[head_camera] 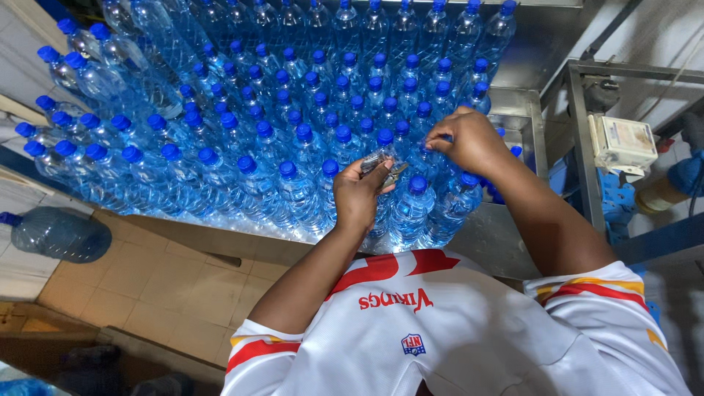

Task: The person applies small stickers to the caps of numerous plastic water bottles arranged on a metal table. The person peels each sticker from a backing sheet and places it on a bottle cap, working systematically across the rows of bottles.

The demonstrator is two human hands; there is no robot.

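Here the left hand (pixel 359 194) is closed around a small bunch of clear plastic bits (pixel 381 163), pinched between thumb and fingers just above the bottles (pixel 293 139); what the bits are exactly I cannot tell. The right hand (pixel 466 139) is curled, its fingertips (pixel 434 141) pinching at the blue cap (pixel 444 138) of one bottle on the right of the pack; the grip is closed on that cap or on something thin at it, which of the two is too small to make out.

The bottles are clear with blue caps and stand upright in tight rows on a steel table (pixel 528 110); they fill it from the near edge to the far side, touching one another; at the far left several lie tilted or heaped against the rest. The two hands are near each other, over the near right part of the pack; the left is just nearer than the right.

On the tiled floor (pixel 169 279) at the near left lies a large water jug (pixel 59 235) on its side, well apart from the table. To the right, beyond the table's edge, a metal frame (pixel 579 147) carries a small white box (pixel 623 143); a blue machine part (pixel 616 202) sits just below it.

The person wears a white jersey (pixel 455 345) with red and yellow stripes at the sleeves.
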